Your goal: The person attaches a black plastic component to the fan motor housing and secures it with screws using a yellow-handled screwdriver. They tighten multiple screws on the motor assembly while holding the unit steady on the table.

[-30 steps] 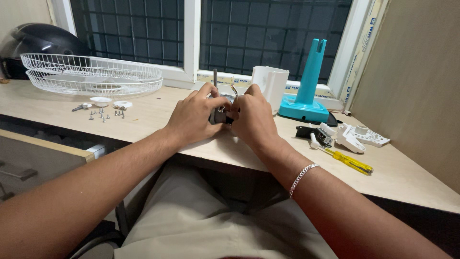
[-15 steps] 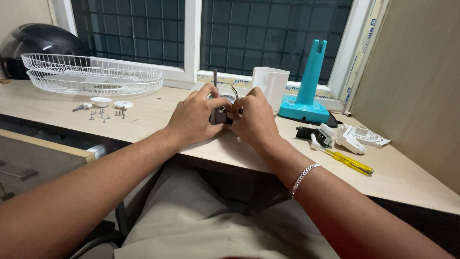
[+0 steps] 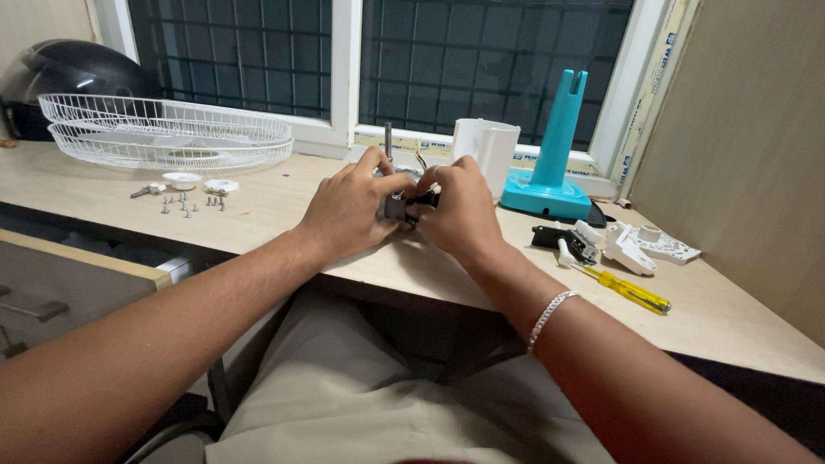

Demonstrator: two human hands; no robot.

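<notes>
Dark metal fan motor [image 3: 402, 204] sits at frame centre on the wooden table [image 3: 284, 210], gripped by my left hand [image 3: 348, 210] and right hand [image 3: 460, 210]; its thin wires [image 3: 420, 157] may snap if I twist hard.

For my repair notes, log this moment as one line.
left hand and right hand: both gripping small fan motor | on wooden table | yellow screwdriver lying to the right, untouched
</notes>
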